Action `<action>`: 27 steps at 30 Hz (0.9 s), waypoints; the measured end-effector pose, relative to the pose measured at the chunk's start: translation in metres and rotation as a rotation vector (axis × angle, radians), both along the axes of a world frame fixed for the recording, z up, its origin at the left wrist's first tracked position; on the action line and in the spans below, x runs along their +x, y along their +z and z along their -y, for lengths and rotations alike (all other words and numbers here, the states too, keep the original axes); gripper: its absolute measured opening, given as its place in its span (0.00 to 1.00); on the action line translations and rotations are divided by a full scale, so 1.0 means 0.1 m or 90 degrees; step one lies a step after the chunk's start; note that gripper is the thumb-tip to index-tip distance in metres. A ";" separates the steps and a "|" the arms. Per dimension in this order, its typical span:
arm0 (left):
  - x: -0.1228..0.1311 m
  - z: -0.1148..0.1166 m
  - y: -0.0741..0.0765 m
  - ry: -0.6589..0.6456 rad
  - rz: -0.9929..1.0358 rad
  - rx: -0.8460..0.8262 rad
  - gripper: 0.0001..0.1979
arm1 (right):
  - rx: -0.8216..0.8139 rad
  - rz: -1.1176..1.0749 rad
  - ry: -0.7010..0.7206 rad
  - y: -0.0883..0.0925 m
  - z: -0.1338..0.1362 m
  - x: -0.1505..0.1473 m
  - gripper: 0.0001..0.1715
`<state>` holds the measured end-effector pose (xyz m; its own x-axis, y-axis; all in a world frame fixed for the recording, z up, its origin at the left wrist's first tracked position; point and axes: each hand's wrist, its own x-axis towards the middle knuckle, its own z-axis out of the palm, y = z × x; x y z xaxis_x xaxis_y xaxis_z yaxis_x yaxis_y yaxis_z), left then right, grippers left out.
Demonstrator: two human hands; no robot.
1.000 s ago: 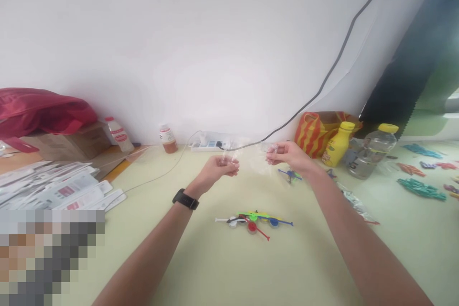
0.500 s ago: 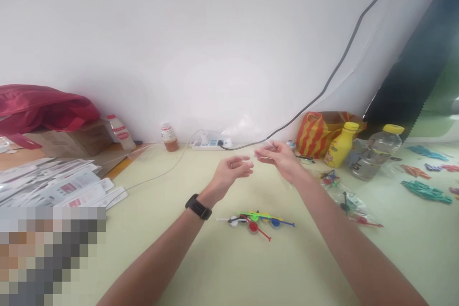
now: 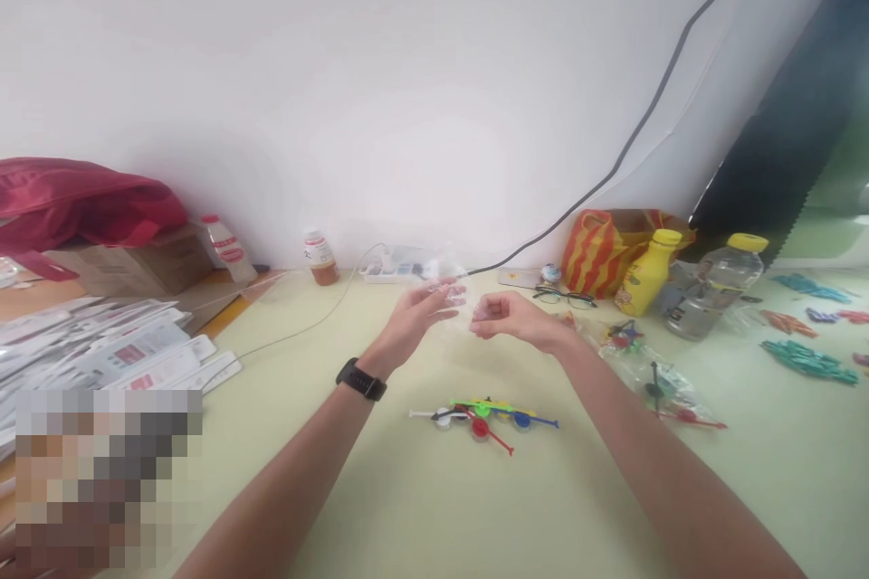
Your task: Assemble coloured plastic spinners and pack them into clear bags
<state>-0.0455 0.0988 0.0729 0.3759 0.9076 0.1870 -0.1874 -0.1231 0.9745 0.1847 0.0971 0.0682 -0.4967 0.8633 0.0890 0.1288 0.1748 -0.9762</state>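
A clear plastic bag (image 3: pixel 456 318) is stretched between my hands above the table, its outline faint. My left hand (image 3: pixel 411 318), with a black watch on the wrist, has its fingers stretched out and apart against the bag; whether they are inside or behind the film I cannot tell. Thumb and fingers of my right hand (image 3: pixel 509 318) are pinched on the bag's right side. Below both hands lies a small cluster of coloured plastic spinners (image 3: pixel 481 427), arrow pointers on round bases, in white, black, green, yellow, red and blue.
Bagged spinners (image 3: pixel 669 389) lie right of my right forearm. Behind are eyeglasses (image 3: pixel 567 297), a striped bag (image 3: pixel 589 253), a yellow bottle (image 3: pixel 648 276) and a large clear bottle (image 3: pixel 712 289). A power strip (image 3: pixel 386 269) sits by the wall. White packets (image 3: pixel 128 344) are piled left.
The bag has spread open between my hands. My left fingers have straightened and moved slightly up and left; my right hand has dropped a little, uncovering the eyeglasses. The spinners stay put.
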 end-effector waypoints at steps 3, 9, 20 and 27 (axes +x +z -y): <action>-0.03 -0.02 -0.01 0.040 -0.073 0.006 0.23 | 0.159 0.018 -0.148 0.09 0.04 -0.07 0.22; -0.05 -0.01 0.00 0.038 -0.218 0.049 0.19 | 0.458 0.076 -0.274 0.38 0.26 -0.18 0.07; -0.06 0.09 0.17 -0.044 -0.353 0.145 0.17 | 0.476 0.226 -0.189 0.39 0.37 -0.24 0.13; -0.30 0.02 0.32 -0.046 -0.392 0.148 0.20 | 0.312 0.092 -0.258 0.46 0.27 -0.11 0.07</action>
